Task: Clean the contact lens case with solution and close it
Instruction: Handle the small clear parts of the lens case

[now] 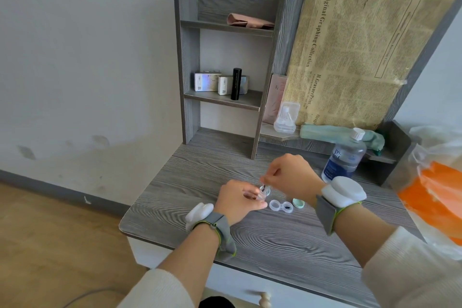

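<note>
The clear twin-well contact lens case (281,206) lies open on the grey desk (275,240), with something dark in its right well. One mint-green cap (298,203) rests just right of it. My left hand (238,201) holds a small clear container (263,193) a little above and left of the case. My right hand (291,175) pinches a thin tool (264,184) whose tip dips into that container. The solution bottle (343,157), white cap on, stands upright at the back right, beyond my right wrist.
A grey shelf unit (190,82) with small boxes and a black tube stands at the desk's back. A clear plastic kit (286,117), a green cloth (332,131) and a newspaper-print sheet (362,45) are behind the bottle. A plastic bag with orange contents (437,197) sits at the right edge.
</note>
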A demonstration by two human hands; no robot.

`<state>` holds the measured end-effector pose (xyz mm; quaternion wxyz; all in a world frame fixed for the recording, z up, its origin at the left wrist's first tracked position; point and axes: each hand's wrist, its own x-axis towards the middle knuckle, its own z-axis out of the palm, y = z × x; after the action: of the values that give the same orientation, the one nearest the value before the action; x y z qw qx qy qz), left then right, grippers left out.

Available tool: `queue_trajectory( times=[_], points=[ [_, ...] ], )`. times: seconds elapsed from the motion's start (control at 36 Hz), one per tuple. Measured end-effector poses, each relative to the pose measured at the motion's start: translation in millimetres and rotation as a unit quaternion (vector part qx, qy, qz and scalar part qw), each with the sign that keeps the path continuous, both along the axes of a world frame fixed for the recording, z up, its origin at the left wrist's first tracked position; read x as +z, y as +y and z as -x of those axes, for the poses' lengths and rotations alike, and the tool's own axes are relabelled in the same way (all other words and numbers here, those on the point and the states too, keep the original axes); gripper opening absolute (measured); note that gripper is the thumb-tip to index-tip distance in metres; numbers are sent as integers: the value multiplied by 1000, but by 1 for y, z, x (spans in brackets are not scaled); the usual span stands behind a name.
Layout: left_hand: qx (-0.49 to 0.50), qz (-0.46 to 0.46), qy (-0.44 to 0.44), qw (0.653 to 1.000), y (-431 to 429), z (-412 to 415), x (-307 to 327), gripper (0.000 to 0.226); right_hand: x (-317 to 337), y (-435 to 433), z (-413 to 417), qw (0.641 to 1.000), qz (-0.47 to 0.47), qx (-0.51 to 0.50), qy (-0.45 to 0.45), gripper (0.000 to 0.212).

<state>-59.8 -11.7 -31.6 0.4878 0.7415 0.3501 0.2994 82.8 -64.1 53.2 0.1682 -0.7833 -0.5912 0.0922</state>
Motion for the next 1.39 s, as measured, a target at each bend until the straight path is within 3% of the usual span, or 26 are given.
queue_trajectory(
  times=[0.39,0.67,0.92,1.14,1.22,1.39],
  points=[
    [-1,-3,7,1000,3,-1,-3,22,6,-5,2,1000,4,20,12,7],
    [1,3,1,1000,1,-1,-2,17,10,-8,8,998,20,55,-11,18],
    [-6,3,-3,1000,2,-1,-4,16,9,-9,0,1000,-10,25,15,16],
    [-9,-5,-1,1000,4,-1,-6,17,0,-27,-23,997,-33,-61,37,13],
    [-8,-5,1,1000,4,-2,-5,16,-9,-39,-34,994,-22,-94,44,20],
    [-5,-11,11,1000,4,-2,-4,18,-26,-54,-43,993,0,-107,51,13]
  ],
)
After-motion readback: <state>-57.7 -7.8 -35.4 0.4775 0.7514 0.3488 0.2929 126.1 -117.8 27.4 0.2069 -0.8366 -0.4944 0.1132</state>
